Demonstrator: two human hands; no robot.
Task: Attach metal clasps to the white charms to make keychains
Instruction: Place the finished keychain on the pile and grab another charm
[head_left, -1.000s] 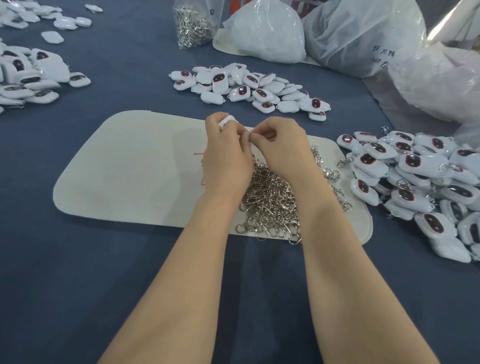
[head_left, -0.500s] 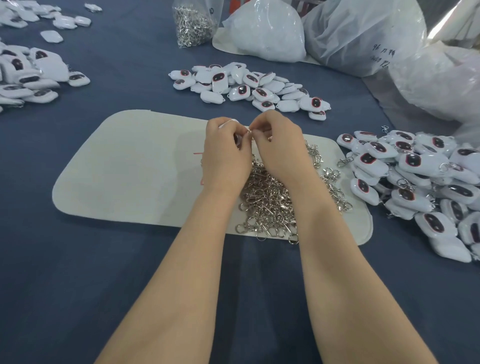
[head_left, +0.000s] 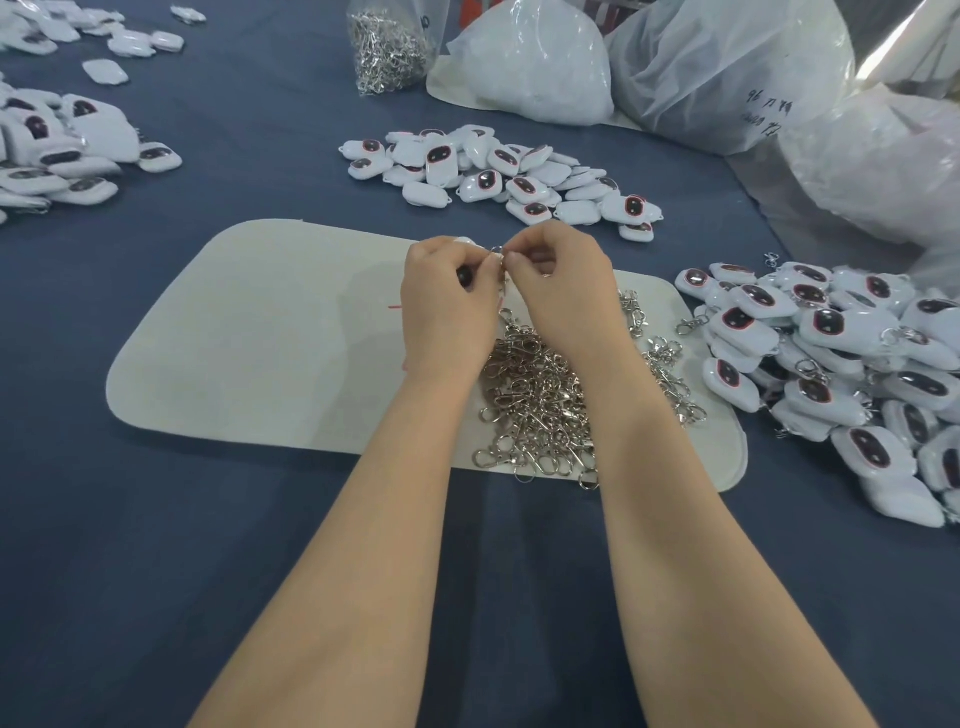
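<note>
At twelve o'clock of the clasp pile (head_left: 535, 395), the left hand (head_left: 447, 301) is gripping a white charm (head_left: 464, 241), now turned dark face outward, while the right hand (head_left: 563, 291) is pinching a clasp ring (head_left: 497, 253) against it; attachment looks underway.

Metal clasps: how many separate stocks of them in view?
2. A loose heap on the white mat; a clear bagful at the table's far edge. The cloudy bags beside it may hide more.
</note>
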